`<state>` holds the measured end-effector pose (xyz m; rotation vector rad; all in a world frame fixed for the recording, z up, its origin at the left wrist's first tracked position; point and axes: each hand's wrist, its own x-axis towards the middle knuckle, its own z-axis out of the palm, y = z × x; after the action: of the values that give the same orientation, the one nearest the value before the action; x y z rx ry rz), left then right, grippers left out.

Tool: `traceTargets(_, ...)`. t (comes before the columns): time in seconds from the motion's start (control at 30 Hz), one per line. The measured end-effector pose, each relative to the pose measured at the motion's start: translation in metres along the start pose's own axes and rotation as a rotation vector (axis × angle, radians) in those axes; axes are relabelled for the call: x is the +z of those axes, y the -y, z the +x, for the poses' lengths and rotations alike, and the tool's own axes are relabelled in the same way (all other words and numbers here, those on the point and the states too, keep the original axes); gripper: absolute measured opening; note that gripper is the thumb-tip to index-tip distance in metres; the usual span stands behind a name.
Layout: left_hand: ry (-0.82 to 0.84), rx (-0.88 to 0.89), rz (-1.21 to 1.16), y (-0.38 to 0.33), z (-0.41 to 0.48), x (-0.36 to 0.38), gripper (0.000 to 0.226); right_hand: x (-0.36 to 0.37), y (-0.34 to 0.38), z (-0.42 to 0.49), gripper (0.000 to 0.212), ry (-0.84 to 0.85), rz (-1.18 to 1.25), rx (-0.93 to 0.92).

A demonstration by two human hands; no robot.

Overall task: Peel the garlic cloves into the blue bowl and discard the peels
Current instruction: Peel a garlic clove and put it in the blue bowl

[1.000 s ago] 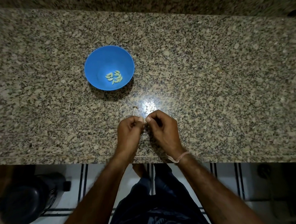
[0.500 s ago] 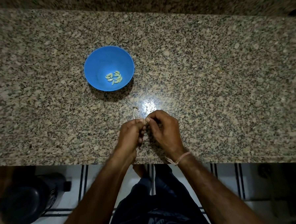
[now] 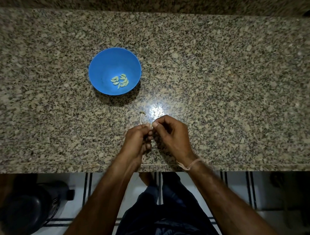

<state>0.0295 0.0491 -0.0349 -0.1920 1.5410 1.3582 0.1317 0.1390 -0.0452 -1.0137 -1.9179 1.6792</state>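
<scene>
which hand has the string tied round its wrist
The right hand: a pale thread band circles its wrist, while the left hand has a bare wrist. Both pinch the stalked garlic piece between them.

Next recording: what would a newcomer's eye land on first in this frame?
The blue bowl stands out on the speckled granite counter, left of centre, with a small heap of pale peeled cloves in its bottom. Nearer the counter's front edge, the left hand and right hand meet fingertip to fingertip, pinching a small garlic piece whose thin stalk pokes up beside a bright glare spot.
</scene>
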Motion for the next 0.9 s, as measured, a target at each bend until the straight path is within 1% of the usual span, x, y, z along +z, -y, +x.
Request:
traceTargets(0.03,-0.02,0.082,0.072,0.002,0.0,-0.001,0.022,0.0,0.0,0.001,0.007,0.0,0.01,0.01)
traceTargets(0.13,-0.114,0.403,0.418,0.006,-0.001,-0.003,0.024,0.002,-0.003,0.001,0.009,-0.005,0.13,0.115)
traceTargets(0.2,-0.161,0.482,0.493,0.004,-0.003,-0.001,0.022,0.003,-0.003,0.0,0.011,-0.013,0.225,0.186)
traceTargets(0.27,-0.179,0.481,0.521,0.004,-0.003,-0.001,0.022,0.004,-0.004,-0.001,0.011,-0.014,0.261,0.212)
traceTargets(0.33,-0.161,0.438,0.487,0.004,-0.003,-0.001,0.023,0.005,-0.003,-0.001,0.01,-0.012,0.294,0.225)
traceTargets(0.47,-0.09,0.327,0.243,0.001,-0.006,0.004,0.024,0.005,-0.004,0.001,0.009,-0.021,0.307,0.231)
traceTargets(0.6,-0.048,0.265,0.12,-0.002,-0.012,0.009,0.023,0.004,-0.006,-0.001,0.01,-0.014,0.331,0.225)
traceTargets(0.77,-0.089,0.271,0.148,0.002,-0.009,0.008,0.022,0.003,-0.005,-0.001,0.011,-0.018,0.424,0.267)
traceTargets(0.83,-0.146,0.321,0.26,0.008,-0.003,0.005,0.026,0.003,-0.005,-0.001,0.011,-0.031,0.454,0.298)
traceTargets(0.9,-0.249,0.372,0.397,0.011,0.001,0.005,0.03,0.002,-0.007,0.0,0.01,-0.041,0.451,0.325)
